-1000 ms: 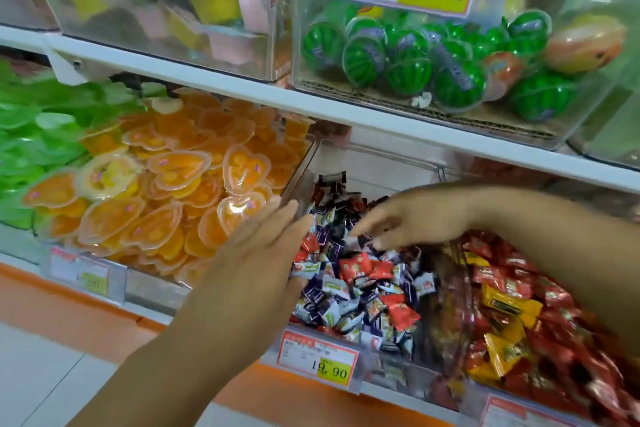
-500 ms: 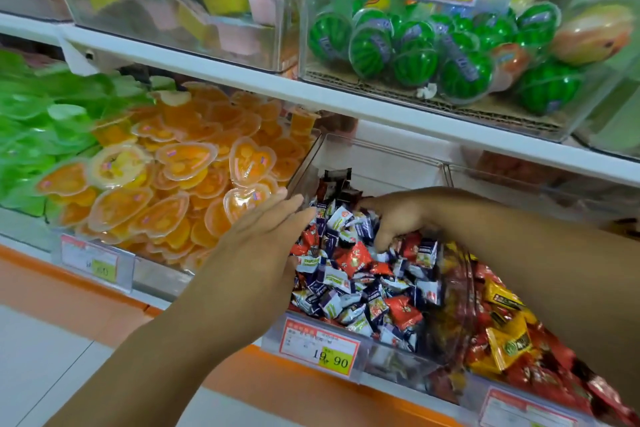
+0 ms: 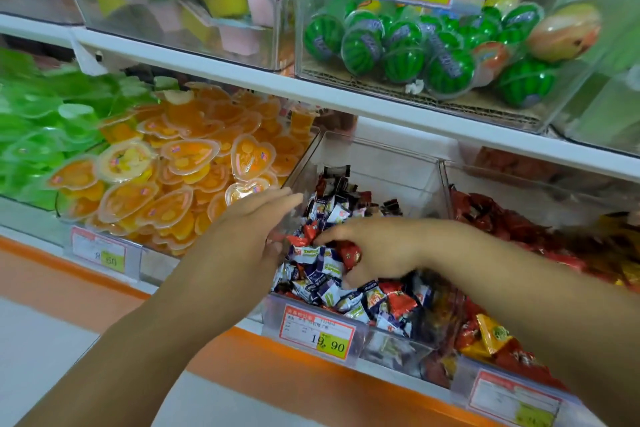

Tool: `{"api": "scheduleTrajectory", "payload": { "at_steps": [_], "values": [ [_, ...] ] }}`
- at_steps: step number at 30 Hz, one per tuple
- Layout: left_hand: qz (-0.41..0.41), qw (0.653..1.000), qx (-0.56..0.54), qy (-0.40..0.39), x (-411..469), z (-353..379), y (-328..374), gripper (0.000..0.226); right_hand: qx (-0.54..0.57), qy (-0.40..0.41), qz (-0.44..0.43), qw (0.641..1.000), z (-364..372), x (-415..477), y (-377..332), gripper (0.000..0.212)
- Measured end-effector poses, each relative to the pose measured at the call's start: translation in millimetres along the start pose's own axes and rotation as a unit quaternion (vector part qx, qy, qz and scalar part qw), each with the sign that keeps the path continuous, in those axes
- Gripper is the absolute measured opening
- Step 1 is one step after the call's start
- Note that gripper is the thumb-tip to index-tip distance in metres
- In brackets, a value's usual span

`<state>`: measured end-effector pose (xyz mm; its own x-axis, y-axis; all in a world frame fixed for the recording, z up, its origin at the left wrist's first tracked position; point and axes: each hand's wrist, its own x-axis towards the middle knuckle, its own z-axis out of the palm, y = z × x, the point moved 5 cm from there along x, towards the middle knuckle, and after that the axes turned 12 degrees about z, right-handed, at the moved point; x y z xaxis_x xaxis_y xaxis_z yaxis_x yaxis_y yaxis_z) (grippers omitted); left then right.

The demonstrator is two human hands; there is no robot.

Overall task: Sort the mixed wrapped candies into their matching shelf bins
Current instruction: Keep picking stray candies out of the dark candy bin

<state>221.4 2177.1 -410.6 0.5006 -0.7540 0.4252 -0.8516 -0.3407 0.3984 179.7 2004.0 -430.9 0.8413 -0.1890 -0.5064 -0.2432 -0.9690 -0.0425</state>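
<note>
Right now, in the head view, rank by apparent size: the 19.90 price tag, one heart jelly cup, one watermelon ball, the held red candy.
1. 19.90 price tag
2. heart jelly cup and watermelon ball: alike
3. red candy

Right hand (image 3: pixel 375 248) around red candy (image 3: pixel 350 255)

Heap of red, white, purple wrapped candies (image 3: pixel 323 267) in clear bin (image 3: pixel 381 166)
</note>
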Motion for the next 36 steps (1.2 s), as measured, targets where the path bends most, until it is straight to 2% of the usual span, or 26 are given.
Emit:
{"api": "scheduleTrajectory", "payload": {
  "at_steps": [2,5,7,10,11,13,14,15,16,18,20,22,25,27,29,31,34,36],
  "values": [
    [0.003,1.000,-0.001,0.003,-1,0,3,0.057,-0.018,0.053,0.006,0.998,4,19,2,0.057],
    [0.004,1.000,-0.004,0.011,-3,-1,4,0.056,0.052,0.144,0.062,0.986,-25,29,33,0.025],
    [0.004,1.000,0.000,0.019,-5,-2,3,0.054,0.113,0.157,0.095,0.976,-46,21,59,0.028],
    [0.010,0.999,0.018,0.029,-5,-3,4,0.052,0.140,0.142,0.099,0.975,-63,2,76,0.048],
    [0.011,0.999,0.019,0.032,-5,-4,4,0.052,0.124,0.136,0.098,0.978,-63,-4,74,0.049],
    [0.017,0.999,0.021,0.036,-3,-6,5,0.051,0.040,0.115,0.080,0.989,-58,-15,59,0.038],
    [0.020,0.999,0.025,0.039,-2,-7,6,0.050,-0.003,0.071,0.072,0.995,-49,-18,51,0.038],
    [0.023,0.998,0.028,0.041,-1,-7,7,0.050,-0.044,0.006,0.069,0.997,-35,-18,43,0.048],
    [0.027,0.998,0.029,0.043,0,-7,9,0.050,-0.090,-0.059,0.077,0.991,-19,-17,37,0.068],
    [0.032,0.998,0.028,0.043,1,-5,12,0.051,-0.182,-0.136,0.116,0.967,8,-7,32,0.106],
    [0.032,0.998,0.022,0.042,1,-4,13,0.052,-0.242,-0.138,0.139,0.950,24,9,26,0.122],
    [0.023,0.999,0.021,0.038,0,-5,14,0.052,-0.235,-0.102,0.131,0.958,27,21,20,0.120],
    [0.009,0.999,0.037,0.021,-2,-5,13,0.053,-0.151,-0.043,0.095,0.983,13,31,24,0.093],
    [0.004,0.999,0.039,0.016,-5,-5,13,0.054,-0.001,-0.018,0.120,0.993,0,35,39,0.076],
    [0.006,0.999,0.039,0.015,-7,-7,12,0.055,0.192,-0.011,0.148,0.970,-12,31,51,0.064],
    [0.004,0.999,0.034,0.017,-9,-8,10,0.057,0.299,0.007,0.152,0.942,-25,27,59,0.045],
    [0.000,0.999,0.028,0.015,-8,-8,8,0.057,0.377,0.014,0.143,0.915,-43,18,66,0.037],
    [0.000,1.000,0.026,0.016,-7,-8,8,0.057,0.392,0.014,0.141,0.909,-51,12,66,0.047]
  ]
}}
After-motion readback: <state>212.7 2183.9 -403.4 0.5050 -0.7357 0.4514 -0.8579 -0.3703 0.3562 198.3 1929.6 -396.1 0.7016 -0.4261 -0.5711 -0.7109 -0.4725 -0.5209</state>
